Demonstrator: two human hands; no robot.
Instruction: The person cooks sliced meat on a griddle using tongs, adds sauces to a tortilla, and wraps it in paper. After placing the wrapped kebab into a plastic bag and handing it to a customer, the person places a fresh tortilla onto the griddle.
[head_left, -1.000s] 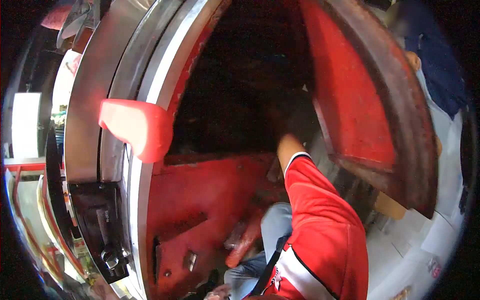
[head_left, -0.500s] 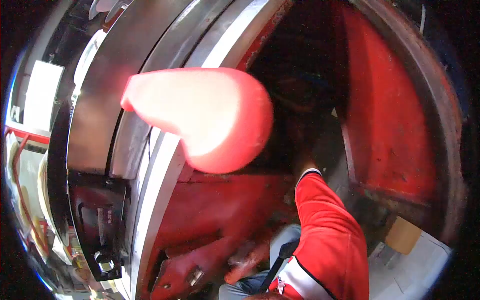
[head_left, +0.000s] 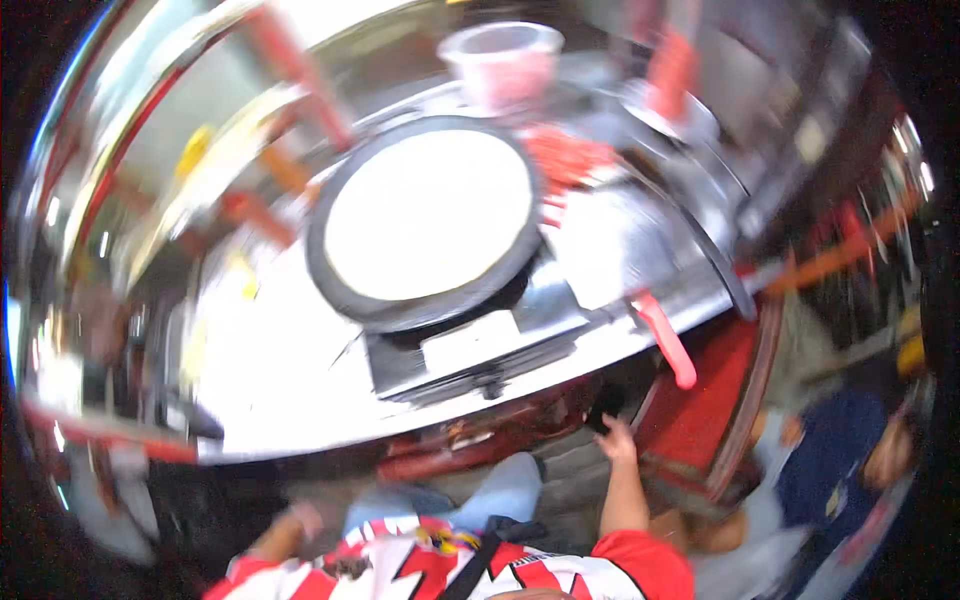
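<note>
My right hand [head_left: 617, 440] is held low in front of the red cabinet below the counter, with fingers that look spread. A dark patch [head_left: 603, 403] lies just beyond the fingertips; whether it is an object or the cabinet opening is unclear. My left hand [head_left: 306, 519] hangs blurred near my left thigh, its fingers smeared by motion. Above my right hand, a red handle [head_left: 668, 345] sticks out over the counter's front edge. On the counter sits a wide round plate with a dark rim [head_left: 330, 285] and a glaring white surface, over a dark appliance base [head_left: 400, 370].
A translucent tub [head_left: 500, 65] with pinkish contents stands at the back of the counter [head_left: 290, 410]. Red pieces [head_left: 565, 158] lie beside the round plate. The red cabinet panel [head_left: 700, 400] stands below at right. Another person in a dark shirt [head_left: 835, 455] is at lower right.
The view has swung from close beside the cabinet up and back over the counter. My right hand, hidden in the dark cabinet before, now shows. The large-looking red handle now appears small.
</note>
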